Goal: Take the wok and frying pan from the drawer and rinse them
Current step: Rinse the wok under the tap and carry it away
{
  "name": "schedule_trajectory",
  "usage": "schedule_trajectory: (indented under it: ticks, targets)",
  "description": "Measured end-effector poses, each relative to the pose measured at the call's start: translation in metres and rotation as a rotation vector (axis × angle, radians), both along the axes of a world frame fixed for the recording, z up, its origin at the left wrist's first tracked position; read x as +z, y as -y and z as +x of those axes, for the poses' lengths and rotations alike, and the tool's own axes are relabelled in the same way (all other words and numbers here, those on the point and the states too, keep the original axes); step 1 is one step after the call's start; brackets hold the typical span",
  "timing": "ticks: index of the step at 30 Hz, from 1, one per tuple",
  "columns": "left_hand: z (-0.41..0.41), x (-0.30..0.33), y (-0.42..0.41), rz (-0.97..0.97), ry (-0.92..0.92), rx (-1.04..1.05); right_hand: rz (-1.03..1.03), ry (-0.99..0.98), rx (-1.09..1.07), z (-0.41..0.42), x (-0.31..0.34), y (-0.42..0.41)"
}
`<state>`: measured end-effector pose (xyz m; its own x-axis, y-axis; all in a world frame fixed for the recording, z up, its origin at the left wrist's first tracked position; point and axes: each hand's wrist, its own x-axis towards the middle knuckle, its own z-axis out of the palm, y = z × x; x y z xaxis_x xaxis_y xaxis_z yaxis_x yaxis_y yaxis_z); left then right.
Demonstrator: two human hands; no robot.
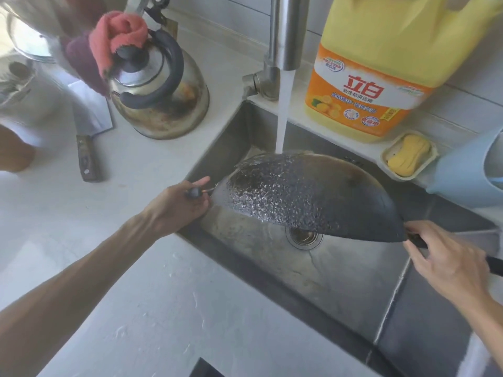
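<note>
Wok [304,194] upside down over sink [340,281], btwn both hands. Left hand [181,205] fingers clamped on side knob, right hand [449,259] on long handle. Risk: wet grip slips, wok drops; tap stream splashes surface.

A pale, whitish surface [141,268] ran around a sunken steel sink [340,289], with a narrow ledge behind it. On the left part stood a scorched steel kettle [160,85] with a black handle, a pink cloth [117,36] draped over its top. Just left of the kettle lay a cleaver [88,126], its blade pointing away and its dark wooden handle nearer. On the ledge behind the sink stood a large yellow jug of dish detergent [381,63]. Just to its right sat a cream soap dish [408,156] holding a yellow bar.
</note>
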<state>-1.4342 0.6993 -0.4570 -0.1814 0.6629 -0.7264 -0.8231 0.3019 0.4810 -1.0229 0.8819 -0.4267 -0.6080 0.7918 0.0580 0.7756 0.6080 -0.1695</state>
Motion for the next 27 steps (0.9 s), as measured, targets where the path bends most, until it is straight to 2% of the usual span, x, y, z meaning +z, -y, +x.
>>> schedule_trajectory:
  ticks: [4, 6, 9, 15, 20, 27]
  targets:
    - [-0.001, 0.005, -0.001, 0.107, -0.044, 0.081, -0.062, -0.016, -0.033, -0.004, -0.001, 0.001]
    - [0.001, 0.009, -0.005, 0.21, -0.119, 0.078, -0.243, -0.027, -0.158, -0.012, -0.004, -0.001]
    - [-0.001, 0.01, -0.013, 0.215, -0.285, 0.021, -0.48, -0.083, -0.236, -0.021, -0.018, -0.006]
    - [-0.013, 0.001, -0.02, 0.213, -0.421, -0.121, -0.527, -0.136, -0.15, -0.028, -0.034, -0.008]
    - [-0.022, -0.004, -0.023, 0.226, -0.469, -0.084, -0.572, -0.123, -0.228, -0.042, -0.048, -0.018]
    - [-0.033, 0.014, -0.029, 0.244, -0.596, -0.105, -0.703, -0.212, -0.302, -0.065, -0.079, -0.009]
